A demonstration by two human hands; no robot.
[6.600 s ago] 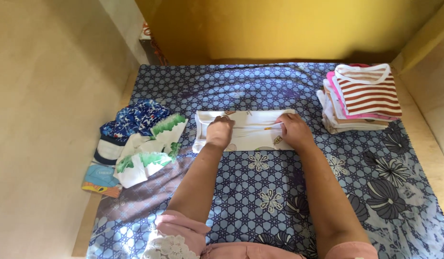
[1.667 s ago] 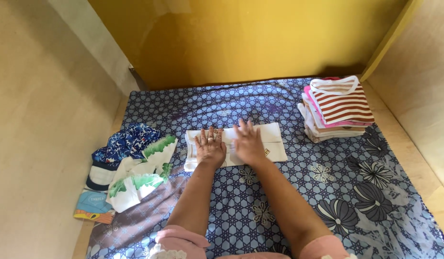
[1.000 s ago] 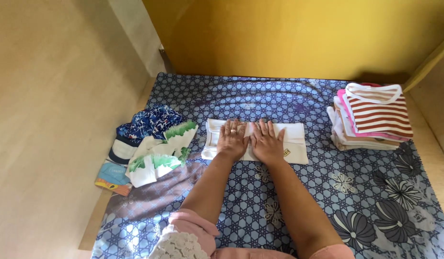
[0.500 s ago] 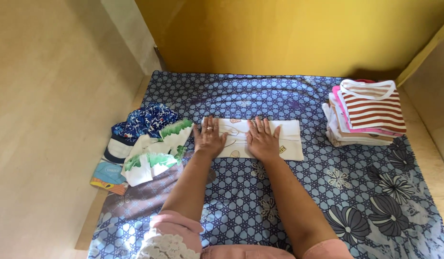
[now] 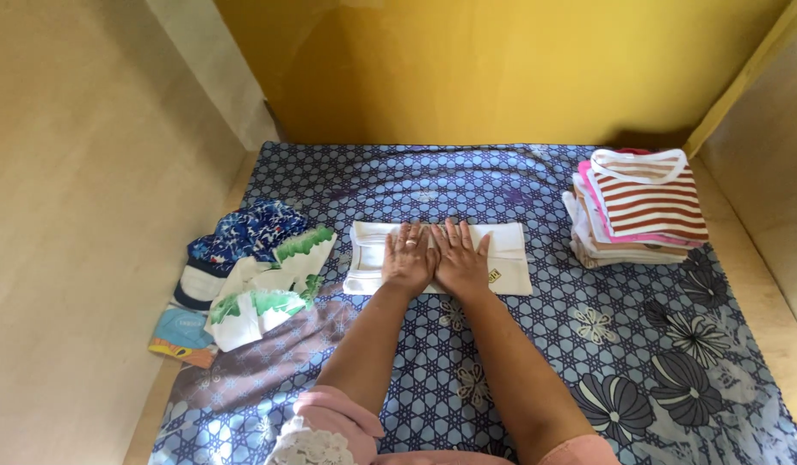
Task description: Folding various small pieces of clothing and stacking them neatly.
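Folded white garment point(image 5: 505, 258) lies as a long flat strip across the middle of the blue patterned sheet point(image 5: 536, 362), directly under both hands. Left hand point(image 5: 407, 258) and right hand point(image 5: 460, 261) rest palm-down on it side by side, thumbs touching, fingers spread flat and gripping nothing. A loose heap of unfolded clothes point(image 5: 248, 275) sits near the strip's left end; a neat stack of folded clothes point(image 5: 635, 207) stands well apart on the right
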